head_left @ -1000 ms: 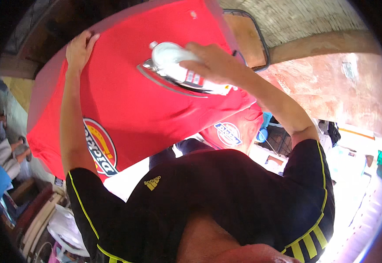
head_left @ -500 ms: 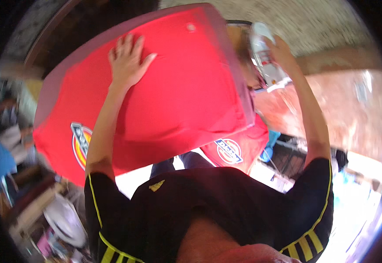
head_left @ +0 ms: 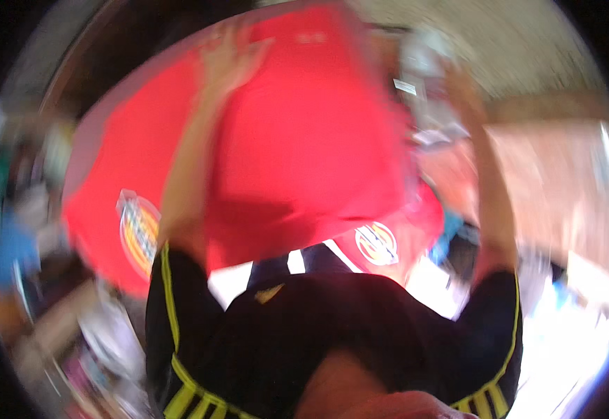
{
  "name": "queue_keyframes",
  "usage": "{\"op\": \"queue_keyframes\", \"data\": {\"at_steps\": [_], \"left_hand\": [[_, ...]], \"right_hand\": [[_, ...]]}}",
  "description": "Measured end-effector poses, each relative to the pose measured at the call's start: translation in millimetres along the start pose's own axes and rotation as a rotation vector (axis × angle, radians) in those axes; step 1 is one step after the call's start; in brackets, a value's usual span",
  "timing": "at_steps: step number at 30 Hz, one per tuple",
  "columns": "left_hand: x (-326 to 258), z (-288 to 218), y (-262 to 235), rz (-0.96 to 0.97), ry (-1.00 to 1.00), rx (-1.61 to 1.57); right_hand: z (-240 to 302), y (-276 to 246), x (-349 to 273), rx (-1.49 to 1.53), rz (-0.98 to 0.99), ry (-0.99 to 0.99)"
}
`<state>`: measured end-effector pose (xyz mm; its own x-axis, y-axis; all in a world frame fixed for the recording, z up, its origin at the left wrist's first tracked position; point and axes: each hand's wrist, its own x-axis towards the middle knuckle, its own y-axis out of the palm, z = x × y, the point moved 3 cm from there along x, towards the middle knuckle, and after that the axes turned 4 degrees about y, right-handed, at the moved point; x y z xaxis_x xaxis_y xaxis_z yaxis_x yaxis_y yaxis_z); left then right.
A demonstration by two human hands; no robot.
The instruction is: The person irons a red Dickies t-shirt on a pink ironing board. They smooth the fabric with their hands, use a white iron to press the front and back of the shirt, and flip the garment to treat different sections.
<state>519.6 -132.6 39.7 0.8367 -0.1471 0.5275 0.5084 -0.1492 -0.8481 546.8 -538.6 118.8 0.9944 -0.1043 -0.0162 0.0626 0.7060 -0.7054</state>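
Observation:
A red T-shirt (head_left: 304, 140) lies spread over a padded board with a dull purplish edge. My left hand (head_left: 229, 59) rests on its far part, palm down with fingers spread, holding nothing. To the right of the board stands a white and grey object (head_left: 423, 105), blurred, shaped like a clothes iron. Beside it, at its right edge, is my right hand (head_left: 463, 91); motion smears the fingers, so their grip does not show. Part of the shirt with a round printed emblem (head_left: 376, 243) hangs below the board's near edge.
A reddish-brown wooden surface (head_left: 541, 181) extends to the right. Past the board's far side is a rough grey-brown wall or floor (head_left: 514, 49). Blurred clutter, including a blue item (head_left: 11, 251) and a white item (head_left: 109, 335), lies at the left.
The view has shifted and blurred. My left hand has slid farther across the shirt, toward the board's far edge. My right hand stays by the iron-like object.

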Motion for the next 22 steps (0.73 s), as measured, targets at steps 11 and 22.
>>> {"op": "queue_keyframes", "data": {"at_steps": [11, 22], "left_hand": [[-61, 59, -48, 0.135, -0.060, 0.186], [0, 80, 2, 0.383, -0.186, -0.074]], "right_hand": [[48, 38, -140, -0.122, -0.476, -0.643], [-42, 66, -259, 0.137, -0.238, -0.375]]}}
